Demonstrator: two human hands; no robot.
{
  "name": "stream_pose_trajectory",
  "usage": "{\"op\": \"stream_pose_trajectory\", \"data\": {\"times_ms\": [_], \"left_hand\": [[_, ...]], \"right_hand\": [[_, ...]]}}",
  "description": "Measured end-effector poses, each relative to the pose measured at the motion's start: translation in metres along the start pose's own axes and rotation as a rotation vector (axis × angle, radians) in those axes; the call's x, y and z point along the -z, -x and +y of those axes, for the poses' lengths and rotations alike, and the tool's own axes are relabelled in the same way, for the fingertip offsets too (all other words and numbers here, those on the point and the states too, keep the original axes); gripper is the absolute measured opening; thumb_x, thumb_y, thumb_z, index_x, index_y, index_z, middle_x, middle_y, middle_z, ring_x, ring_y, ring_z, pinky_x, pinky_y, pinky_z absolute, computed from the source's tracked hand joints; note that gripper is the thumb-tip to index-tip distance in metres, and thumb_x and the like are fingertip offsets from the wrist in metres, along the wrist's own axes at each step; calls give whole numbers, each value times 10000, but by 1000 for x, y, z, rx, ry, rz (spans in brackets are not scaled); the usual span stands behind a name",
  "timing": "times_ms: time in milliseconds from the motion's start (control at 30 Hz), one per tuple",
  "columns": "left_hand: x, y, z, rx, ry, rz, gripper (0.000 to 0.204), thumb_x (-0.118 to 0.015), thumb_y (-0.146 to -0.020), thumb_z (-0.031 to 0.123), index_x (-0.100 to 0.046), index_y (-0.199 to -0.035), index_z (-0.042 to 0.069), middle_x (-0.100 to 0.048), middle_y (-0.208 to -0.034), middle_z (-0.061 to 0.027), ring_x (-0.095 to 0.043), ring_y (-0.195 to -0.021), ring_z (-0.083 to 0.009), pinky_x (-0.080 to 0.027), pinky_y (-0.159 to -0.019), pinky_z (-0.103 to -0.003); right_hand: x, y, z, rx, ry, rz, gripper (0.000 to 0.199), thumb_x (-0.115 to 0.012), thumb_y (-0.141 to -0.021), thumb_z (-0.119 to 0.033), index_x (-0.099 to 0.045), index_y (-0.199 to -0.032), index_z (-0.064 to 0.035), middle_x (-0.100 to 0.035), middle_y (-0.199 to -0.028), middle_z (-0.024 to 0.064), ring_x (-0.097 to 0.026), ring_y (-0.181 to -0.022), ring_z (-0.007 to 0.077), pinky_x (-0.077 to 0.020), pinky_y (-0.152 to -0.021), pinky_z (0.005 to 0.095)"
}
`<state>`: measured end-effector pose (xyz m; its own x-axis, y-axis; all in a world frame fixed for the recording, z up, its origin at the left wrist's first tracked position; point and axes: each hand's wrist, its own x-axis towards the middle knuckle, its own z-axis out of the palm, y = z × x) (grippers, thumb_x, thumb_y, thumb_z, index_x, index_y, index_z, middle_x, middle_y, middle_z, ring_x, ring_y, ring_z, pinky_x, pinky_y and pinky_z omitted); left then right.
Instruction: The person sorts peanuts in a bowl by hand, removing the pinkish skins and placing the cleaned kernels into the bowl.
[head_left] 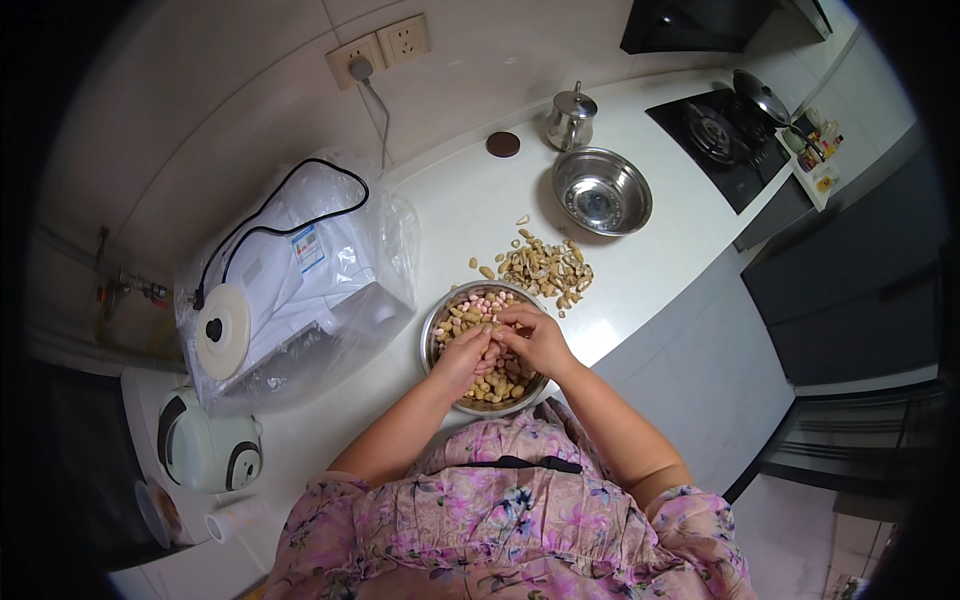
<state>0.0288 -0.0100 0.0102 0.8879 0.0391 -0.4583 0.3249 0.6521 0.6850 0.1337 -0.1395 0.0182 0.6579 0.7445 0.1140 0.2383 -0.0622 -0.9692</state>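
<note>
A steel bowl [427, 345] stands at the counter's near edge, against my floral clothing. Unshelled peanuts [495, 388] fill its near part, and pinkish shelled kernels [489, 301] lie on its far side. Over the bowl's middle, my left hand [463, 360] and my right hand [540, 343] meet with fingers bent and fingertips together. They pinch what looks like a peanut, mostly covered by the fingers. Just beyond the bowl, a loose heap of broken peanut shells [545, 268] spreads over the counter.
Behind the shells sits a steel basin [575, 187], with a metal pot [571, 125] and a dark round disc [503, 144] nearby. A plastic-wrapped white appliance [345, 295] and a rice cooker [205, 440] occupy the left. At far right are a gas stove [715, 140] and a lidded pan [762, 97].
</note>
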Motion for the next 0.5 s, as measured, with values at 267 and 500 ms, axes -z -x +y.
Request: {"op": "stream_pose_trajectory", "data": {"times_ms": [267,500], "left_hand": [[-6,-39,32,-101,-132,107,469,-299,-959,338,-310,-1292,7,-466,-744,-12,-385,-626,-79,-336,-578,-205],[0,-99,72,-227,-130,50,713,-262,-916,497,-40,-1382,6,-193,-1426,-151,-122,-1332,-267,-70,-1087,-395]], "right_hand": [[18,-7,18,-263,-252,269,202,-636,-775,-27,-603,-971,7,-614,-880,49,-578,-797,107,-472,-720,215],[34,-11,33,-288,-243,380,295,-656,-759,-37,-571,-1035,23,-594,-801,18,-546,-698,76,-472,-675,196]]}}
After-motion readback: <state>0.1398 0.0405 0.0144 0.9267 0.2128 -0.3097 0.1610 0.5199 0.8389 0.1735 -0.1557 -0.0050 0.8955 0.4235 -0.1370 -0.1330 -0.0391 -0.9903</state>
